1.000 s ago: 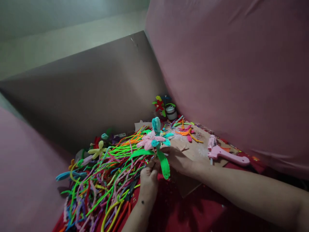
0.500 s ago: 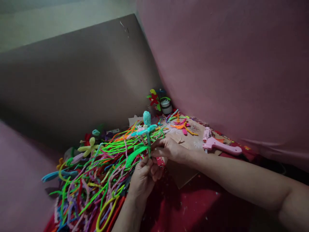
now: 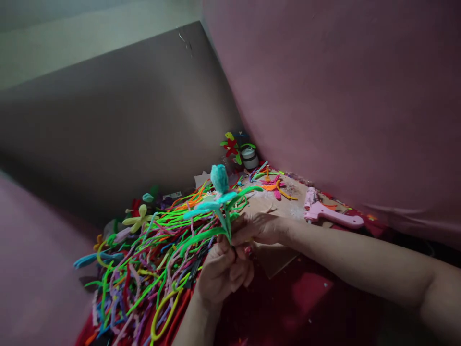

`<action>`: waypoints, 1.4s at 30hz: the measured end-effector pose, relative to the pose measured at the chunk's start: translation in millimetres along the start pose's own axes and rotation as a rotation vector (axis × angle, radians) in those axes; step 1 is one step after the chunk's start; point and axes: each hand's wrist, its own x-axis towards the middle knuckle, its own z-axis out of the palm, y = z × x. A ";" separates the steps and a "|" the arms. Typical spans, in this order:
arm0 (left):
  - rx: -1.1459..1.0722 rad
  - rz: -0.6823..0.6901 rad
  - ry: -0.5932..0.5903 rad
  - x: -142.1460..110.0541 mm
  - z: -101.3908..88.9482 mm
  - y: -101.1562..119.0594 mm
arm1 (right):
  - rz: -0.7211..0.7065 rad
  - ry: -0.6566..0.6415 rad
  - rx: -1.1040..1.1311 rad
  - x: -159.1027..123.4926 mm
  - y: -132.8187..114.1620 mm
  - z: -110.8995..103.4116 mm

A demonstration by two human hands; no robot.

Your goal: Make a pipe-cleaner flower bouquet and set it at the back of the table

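A pipe-cleaner flower (image 3: 219,179) stands upright between my hands, with a turquoise bud on top, turquoise petals spread below it and long green leaves lower down. My left hand (image 3: 225,269) is closed around the bottom of its stem. Just above, my right hand (image 3: 255,228) pinches the stem from the right side, fingers closed by the leaf bases. The lower stem end is hidden in my left hand. Behind and to the left lies a heap of loose pipe cleaners (image 3: 158,250) in many colours.
A pink glue gun (image 3: 333,215) lies at the right, beside a board (image 3: 288,209) bearing orange and pink pipe-cleaner pieces (image 3: 276,187). In the back corner stand a white jar (image 3: 249,157) and a red flower (image 3: 231,147). Red cloth (image 3: 281,307) covers the surface; walls rise behind.
The flower has come nearer and turned, so a second green leaf now shows at its right. Both hands have shifted slightly down and right with it, still on the stem.
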 end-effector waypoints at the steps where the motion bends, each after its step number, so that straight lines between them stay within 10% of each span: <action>1: 0.088 0.020 0.074 1.2 -1.0 1.9 | -0.034 0.025 -0.005 0.3 0.9 0.6; 6: 0.714 0.176 0.515 7.4 -1.0 8.5 | -0.178 0.231 -0.064 6.4 4.1 5.6; 11: 0.950 0.240 0.654 6.2 4.5 5.1 | -0.181 0.295 -0.080 7.4 2.9 15.5; 22: 0.717 0.196 0.594 7.1 8.6 13.3 | -0.160 0.118 -0.136 11.5 13.1 9.7; 29: 0.170 0.088 0.485 9.2 -5.2 7.0 | -0.237 0.319 -0.138 13.2 19.5 -0.5; 36: -0.152 0.035 0.259 1.7 1.5 2.8 | -0.135 0.091 -0.040 8.0 10.7 7.4; 42: 0.052 0.061 0.268 2.5 -2.8 4.9 | -0.153 0.195 -0.095 8.6 12.3 15.0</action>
